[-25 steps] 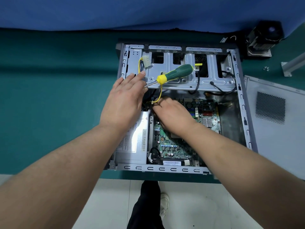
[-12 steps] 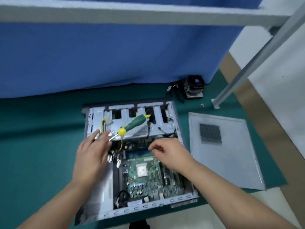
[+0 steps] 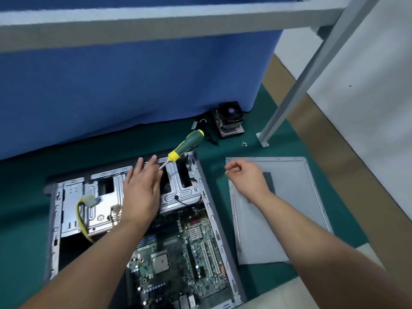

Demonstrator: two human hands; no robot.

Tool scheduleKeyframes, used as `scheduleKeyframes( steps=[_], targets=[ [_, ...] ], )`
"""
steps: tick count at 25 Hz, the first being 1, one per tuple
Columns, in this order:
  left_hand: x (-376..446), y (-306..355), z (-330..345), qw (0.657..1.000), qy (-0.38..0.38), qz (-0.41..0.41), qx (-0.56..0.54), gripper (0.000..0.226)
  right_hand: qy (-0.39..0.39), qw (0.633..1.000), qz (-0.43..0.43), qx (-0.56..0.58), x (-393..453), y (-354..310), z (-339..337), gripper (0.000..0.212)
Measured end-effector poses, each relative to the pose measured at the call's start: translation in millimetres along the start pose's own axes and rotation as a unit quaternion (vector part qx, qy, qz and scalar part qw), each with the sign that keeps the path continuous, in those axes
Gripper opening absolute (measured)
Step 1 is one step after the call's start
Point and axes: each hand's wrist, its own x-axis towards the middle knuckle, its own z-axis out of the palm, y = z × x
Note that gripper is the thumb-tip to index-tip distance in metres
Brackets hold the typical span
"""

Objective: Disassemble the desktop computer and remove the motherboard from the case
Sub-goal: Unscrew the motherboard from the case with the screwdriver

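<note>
Left hand (image 3: 142, 192) lies palm down over the drive cage (image 3: 178, 192) of the open case (image 3: 53, 219), fingers nearly straight. It carries the screwdriver (image 3: 185, 144): the shaft runs out from under the fingers, and the green and yellow handle points up and away past the far rim of the case. How the shaft is pinched cannot be made out.

Right hand (image 3: 245, 177) hovers off the case's right side, above the near-left corner of the removed side panel (image 3: 289, 208). Fingers curled, thumb against fingertips; whether anything small is pinched there is not resolvable.

Motherboard (image 3: 178, 259) sits seated in the case, in the near-right part of it, below the drive cage. CPU socket (image 3: 160, 262) exposed, 2 white expansion slots (image 3: 209, 257) to its right.

A yellow cable with a pale connector (image 3: 91, 201) lies on the left part of the drive cage.

Case rests on the green counter (image 3: 22, 208). Side panel lies flat just right of the case. Beyond the case, against the blue cloth (image 3: 133, 85), stands a CPU cooler (image 3: 229, 119). Small screws (image 3: 244, 143) lie on the counter to the cooler's right, by a grey frame post (image 3: 312, 72).
</note>
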Motion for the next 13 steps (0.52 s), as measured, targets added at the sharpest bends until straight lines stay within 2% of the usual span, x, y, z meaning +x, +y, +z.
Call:
scheduleKeyframes(
  steps=[3,7,10,13],
  targets=[
    [2,-8,11,0.999,0.003,0.011,0.035,0.026,-0.012,0.999,0.027,-0.017,57,18,20,0.015],
    [0,-9,17,0.998,0.01,0.014,0.053,0.027,-0.033,0.997,0.044,-0.057,116,28,55,0.019],
    [1,-7,20,0.998,0.018,0.015,0.061,0.027,-0.03,0.998,0.048,-0.029,143,26,81,0.019],
    [2,-6,20,0.998,0.019,0.011,0.058,0.024,-0.011,0.997,0.054,-0.047,151,28,99,0.019]
  ],
)
